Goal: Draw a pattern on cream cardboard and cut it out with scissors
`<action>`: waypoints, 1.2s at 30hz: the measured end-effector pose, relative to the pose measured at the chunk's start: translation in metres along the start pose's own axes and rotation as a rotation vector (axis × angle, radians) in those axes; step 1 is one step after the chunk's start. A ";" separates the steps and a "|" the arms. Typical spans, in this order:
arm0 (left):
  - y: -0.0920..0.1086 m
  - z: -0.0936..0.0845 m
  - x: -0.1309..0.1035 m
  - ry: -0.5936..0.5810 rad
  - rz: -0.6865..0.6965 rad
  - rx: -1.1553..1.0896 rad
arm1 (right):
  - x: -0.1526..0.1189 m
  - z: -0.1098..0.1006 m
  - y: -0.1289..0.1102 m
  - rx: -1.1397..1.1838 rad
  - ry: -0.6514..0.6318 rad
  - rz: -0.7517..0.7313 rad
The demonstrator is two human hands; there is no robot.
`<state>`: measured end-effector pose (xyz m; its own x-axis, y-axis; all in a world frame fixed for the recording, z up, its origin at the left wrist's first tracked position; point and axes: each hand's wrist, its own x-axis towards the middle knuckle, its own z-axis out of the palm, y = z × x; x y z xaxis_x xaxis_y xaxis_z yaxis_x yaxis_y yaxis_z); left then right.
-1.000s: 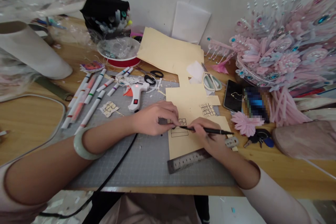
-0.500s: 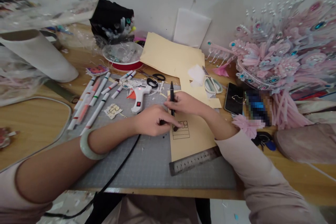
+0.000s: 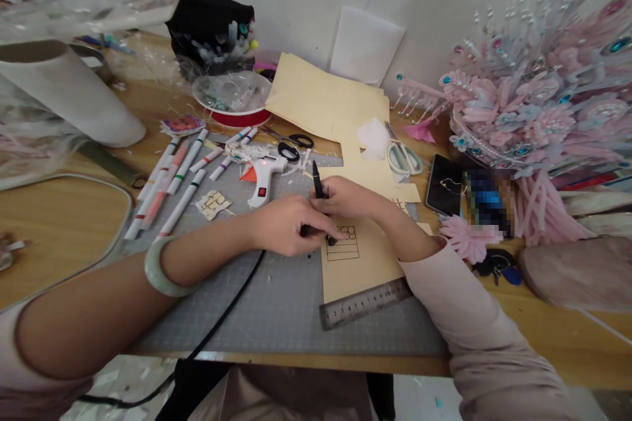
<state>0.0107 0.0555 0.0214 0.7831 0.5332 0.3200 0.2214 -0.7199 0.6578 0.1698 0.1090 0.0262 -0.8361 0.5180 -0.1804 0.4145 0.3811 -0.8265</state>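
Observation:
My right hand (image 3: 343,196) grips a black marker pen (image 3: 316,179), its back end pointing up and its lower part behind my left hand. Across the yellow card (image 3: 368,273) lies the stretched index finger of my left hand (image 3: 291,227); its other fingers are bent and partly hidden. Beneath that fingertip is a black-lined drawing (image 3: 344,251) of a box with rounded shapes on top. A dark spot shows under the finger, where I cannot make out the pen tip clearly. A steel ruler (image 3: 365,302) lies across the card's near edge.
A white glue gun (image 3: 265,179) with a black cord stands left of my hands, beside several markers (image 3: 182,204). Black-handled scissors (image 3: 295,145), pale green scissors (image 3: 403,156) and card sheets (image 3: 326,99) lie beyond. At right are a phone (image 3: 443,184) and a pink headdress (image 3: 523,105).
The marker pen leans more to the left at its upper end, and my right hand has shifted slightly. My left fingertip stays on the drawing. The view has moved a little.

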 end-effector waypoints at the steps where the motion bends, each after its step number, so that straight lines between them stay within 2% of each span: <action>1: 0.000 0.000 0.000 -0.002 -0.002 0.004 | 0.000 0.000 0.000 0.006 0.006 -0.001; 14: -0.003 0.002 0.001 0.005 0.010 -0.027 | -0.003 0.001 0.001 0.006 0.011 0.009; 23: 0.000 0.001 0.002 -0.014 -0.017 -0.042 | 0.005 -0.002 -0.002 -0.099 -0.059 0.035; 36: 0.003 -0.002 0.001 -0.037 -0.012 0.085 | 0.007 -0.001 -0.007 -0.162 -0.102 0.016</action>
<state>0.0110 0.0544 0.0253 0.8010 0.5262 0.2856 0.2781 -0.7494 0.6009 0.1618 0.1112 0.0311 -0.8575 0.4477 -0.2534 0.4738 0.4955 -0.7280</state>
